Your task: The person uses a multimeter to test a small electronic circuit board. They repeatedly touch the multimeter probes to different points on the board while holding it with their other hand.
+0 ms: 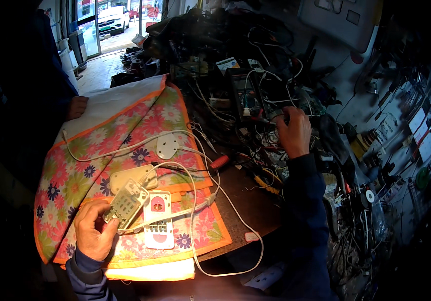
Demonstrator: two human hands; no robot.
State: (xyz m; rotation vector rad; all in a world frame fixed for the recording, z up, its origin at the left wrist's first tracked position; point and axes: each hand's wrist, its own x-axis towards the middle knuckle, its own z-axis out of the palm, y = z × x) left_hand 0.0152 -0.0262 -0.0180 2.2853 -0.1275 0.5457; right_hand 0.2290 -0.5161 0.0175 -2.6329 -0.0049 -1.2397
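My left hand [95,226] grips an opened translucent controller housing [127,203] at its lower end, cables attached. Beside it lie a white board with pink patches [157,218] and a beige plastic cover [125,178], on a floral, orange-edged blanket [59,195]. A white oval connector [166,146] and looped white cables rest higher on the fabric. My right hand [293,130] is raised near a dark handheld device [240,90] among wires, fingers curled on something small I cannot make out. A red-handled tool [219,163] lies between my hands.
Another person's hand [77,108] rests on the blanket's far left edge. The dark workbench [245,210] is piled with wires and tools toward the back and right. A wall [406,130] hung with items is at right; a glass doorway [90,25] stands behind.
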